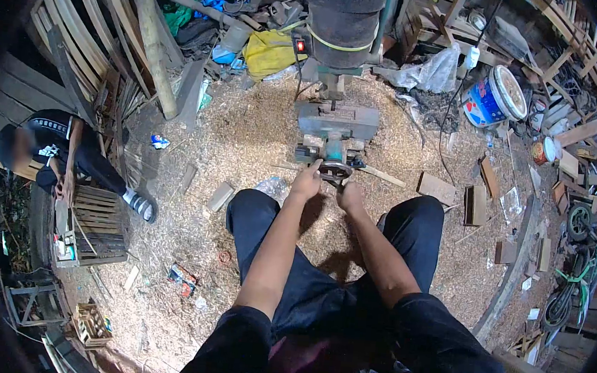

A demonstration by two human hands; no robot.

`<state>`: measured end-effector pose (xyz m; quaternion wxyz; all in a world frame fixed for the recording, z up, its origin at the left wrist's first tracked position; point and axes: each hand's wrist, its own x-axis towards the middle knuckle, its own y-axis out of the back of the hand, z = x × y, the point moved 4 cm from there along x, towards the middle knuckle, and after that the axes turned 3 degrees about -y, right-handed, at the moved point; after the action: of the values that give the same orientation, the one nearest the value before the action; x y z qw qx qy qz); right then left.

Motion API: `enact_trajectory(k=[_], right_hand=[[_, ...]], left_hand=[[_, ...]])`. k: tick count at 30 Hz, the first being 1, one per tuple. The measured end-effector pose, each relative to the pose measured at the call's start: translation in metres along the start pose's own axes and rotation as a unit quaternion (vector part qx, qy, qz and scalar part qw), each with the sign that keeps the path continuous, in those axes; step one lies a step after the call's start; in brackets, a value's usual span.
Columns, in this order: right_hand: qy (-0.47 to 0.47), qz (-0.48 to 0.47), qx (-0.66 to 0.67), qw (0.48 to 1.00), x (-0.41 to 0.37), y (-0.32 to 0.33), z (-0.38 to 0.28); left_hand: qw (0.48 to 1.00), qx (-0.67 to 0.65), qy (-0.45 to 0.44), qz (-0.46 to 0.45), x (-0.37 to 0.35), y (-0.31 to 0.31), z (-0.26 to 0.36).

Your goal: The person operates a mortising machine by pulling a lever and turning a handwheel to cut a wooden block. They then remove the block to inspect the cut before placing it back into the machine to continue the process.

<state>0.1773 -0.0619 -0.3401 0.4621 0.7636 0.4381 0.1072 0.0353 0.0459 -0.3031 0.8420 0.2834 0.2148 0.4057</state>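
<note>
My left hand is closed on the left side of a dark round handwheel. On the wheel's right side, my right hand has its fingers wrapped round the rim. Directly beyond the wheel sits the machine's greenish vise base, with a grey metal block across it. Above stands a large dark cylindrical machine head with a yellow band. A red-lit switch is at its left. My fingertips are partly hidden by the wheel.
Wood shavings cover the floor. Several wood blocks lie to the right, near a blue and white bucket and a cable. At left another person sits by a slatted wooden crate. A small green bicycle stands far right.
</note>
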Motion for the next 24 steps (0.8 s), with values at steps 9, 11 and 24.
enact_trajectory(k=[9, 11, 24], right_hand=[[0.063, 0.041, -0.005, 0.997, 0.012, -0.016, 0.026], [0.047, 0.026, 0.035, 0.998, 0.010, -0.016, 0.036], [0.209, 0.274, 0.121, 0.931, 0.039, 0.214, -0.098]], left_hand=[[1.000, -0.002, 0.018, -0.014, -0.008, 0.008, 0.017], [0.999, -0.007, 0.032, -0.034, -0.012, 0.012, 0.024], [0.942, -0.099, -0.222, 0.231, 0.006, 0.141, 0.117]])
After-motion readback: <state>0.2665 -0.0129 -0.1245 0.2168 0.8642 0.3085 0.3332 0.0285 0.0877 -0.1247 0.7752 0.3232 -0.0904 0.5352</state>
